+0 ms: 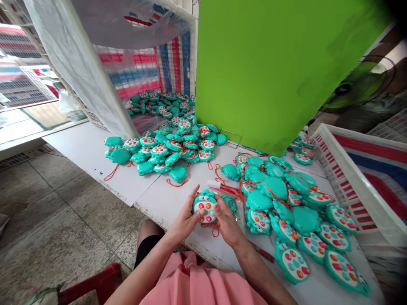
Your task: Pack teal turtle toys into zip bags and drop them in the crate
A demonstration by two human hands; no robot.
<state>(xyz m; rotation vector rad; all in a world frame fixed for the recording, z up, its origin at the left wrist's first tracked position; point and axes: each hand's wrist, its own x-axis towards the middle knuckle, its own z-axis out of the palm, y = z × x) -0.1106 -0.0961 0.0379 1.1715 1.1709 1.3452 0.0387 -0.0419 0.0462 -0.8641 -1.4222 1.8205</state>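
A teal animal-shaped button toy [205, 204], with googly eyes and a white face of coloured round buttons, is held between both hands above the table's front edge. My left hand [188, 214] grips its left side, the thumb over the buttons. My right hand [227, 218] clasps its right side, thumb also on the front. An orange cord loop hangs below the toy. Just behind my right hand lie a clear plastic bag [241, 212] and a white-capped marker-like stick [214, 184].
Similar toys form one pile [159, 150] at left, spilling from a plastic-lined crate [85, 76], and another pile [276, 190] at right. A green board [270, 72] stands behind. At right are a white crate [359, 178] and a fan [356, 87]; a red stool [92, 284] is at lower left.
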